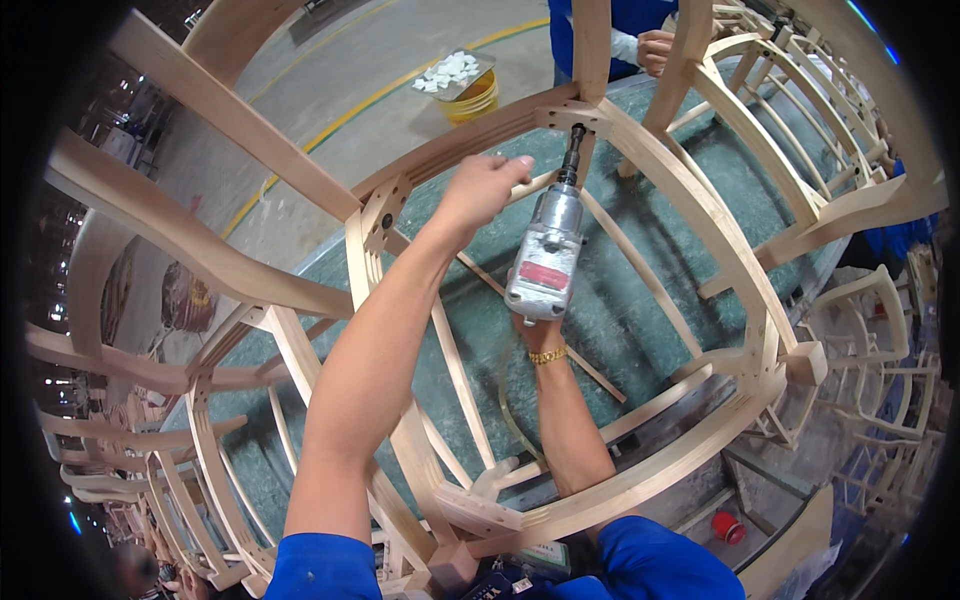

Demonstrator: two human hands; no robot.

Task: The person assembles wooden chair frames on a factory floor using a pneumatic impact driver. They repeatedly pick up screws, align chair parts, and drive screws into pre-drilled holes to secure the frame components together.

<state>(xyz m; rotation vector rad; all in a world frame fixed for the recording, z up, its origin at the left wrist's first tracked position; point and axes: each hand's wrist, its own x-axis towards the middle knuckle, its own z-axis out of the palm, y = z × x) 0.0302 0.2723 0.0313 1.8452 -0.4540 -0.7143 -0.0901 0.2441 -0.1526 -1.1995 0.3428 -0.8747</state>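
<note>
My right hand, with a gold bracelet at its wrist, grips a silver air impact wrench with a red label. The wrench points away from me, its dark bit ending at a drilled corner block of a pale wooden chair frame. To the left of the wrench my left hand hovers over the frame's far rail, fingers curled together. Whatever those fingers hold, if anything, is hidden. Another corner block with a dark bolt hole sits beside my left forearm. The frame stands with legs upward around both arms.
Under the frames lies a green-topped worktable. Beyond it stands a yellow bucket bearing a tray of white pieces. A co-worker's hand is at the far right. More chair frames crowd both sides; a red round object sits lower right.
</note>
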